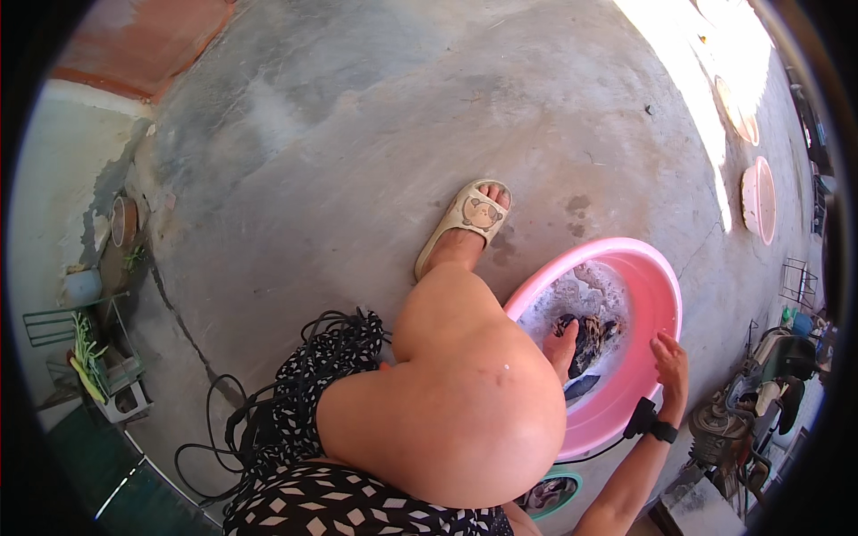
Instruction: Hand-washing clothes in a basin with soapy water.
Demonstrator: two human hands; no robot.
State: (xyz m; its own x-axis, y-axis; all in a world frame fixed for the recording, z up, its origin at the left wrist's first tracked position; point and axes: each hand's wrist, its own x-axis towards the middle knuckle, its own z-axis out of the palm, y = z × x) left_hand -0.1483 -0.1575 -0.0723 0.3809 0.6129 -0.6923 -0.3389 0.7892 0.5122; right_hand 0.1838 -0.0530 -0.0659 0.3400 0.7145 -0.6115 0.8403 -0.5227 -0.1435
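Note:
A large pink plastic basin point(660, 288) holds sudsy water and a wet dark cloth with a tan pattern point(590, 338). My left hand point(562, 348) is on that cloth inside the basin, its thumb lying over the fabric; my bent knee hides much of this hand. Over the basin's right rim is my right hand point(669, 362), fingers slightly curled and apart, nothing in it. A black strap with a small device is around the right wrist. Another piece of dark fabric point(582, 387) lies in the water near the left hand.
A green-rimmed tub point(568, 499) with fabric stands below the basin. Black cable point(211, 395) loops beside my patterned clothing. My sandalled foot point(469, 221) rests on the concrete floor. Another pink basin point(759, 201) and piled equipment point(724, 429) are at the right; a green metal rack point(124, 368) is at the left.

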